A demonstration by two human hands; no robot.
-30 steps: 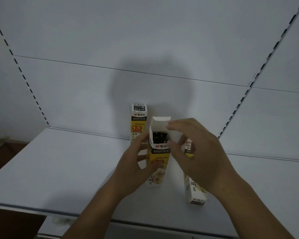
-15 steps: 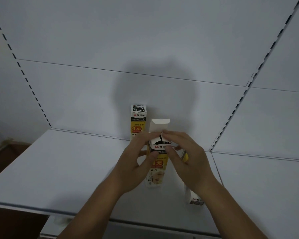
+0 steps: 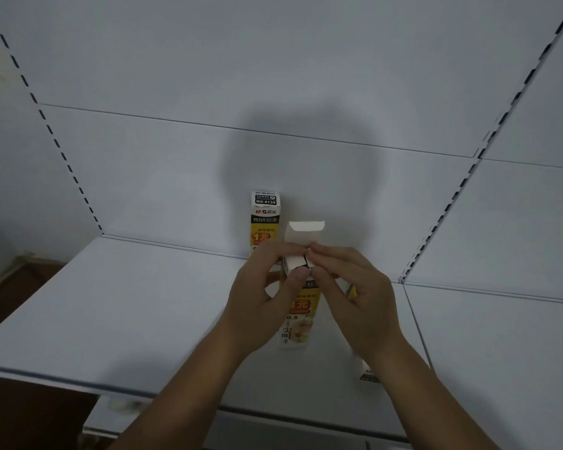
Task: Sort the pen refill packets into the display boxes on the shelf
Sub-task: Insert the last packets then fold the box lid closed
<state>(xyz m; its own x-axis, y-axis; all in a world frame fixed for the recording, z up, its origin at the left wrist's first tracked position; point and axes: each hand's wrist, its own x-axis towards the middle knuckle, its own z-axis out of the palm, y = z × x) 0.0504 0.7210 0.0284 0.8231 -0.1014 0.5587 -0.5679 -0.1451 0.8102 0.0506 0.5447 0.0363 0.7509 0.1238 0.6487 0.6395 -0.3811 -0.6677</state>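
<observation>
left hand (image 3: 257, 300) and right hand (image 3: 358, 287) were together, pinching the top flaps of the refill box (image 3: 298, 323); light thin card, likely crushable, best held by its corners.

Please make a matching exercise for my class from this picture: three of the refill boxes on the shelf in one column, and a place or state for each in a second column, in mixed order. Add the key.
Column one
1. back box
2. middle box
3. right box

Column two
A. mostly hidden behind the forearm of the right hand
B. upright against the rear panel, top shut
C. held by the left hand and the right hand, long top flap raised

Pairs: 1-B, 2-C, 3-A
</observation>
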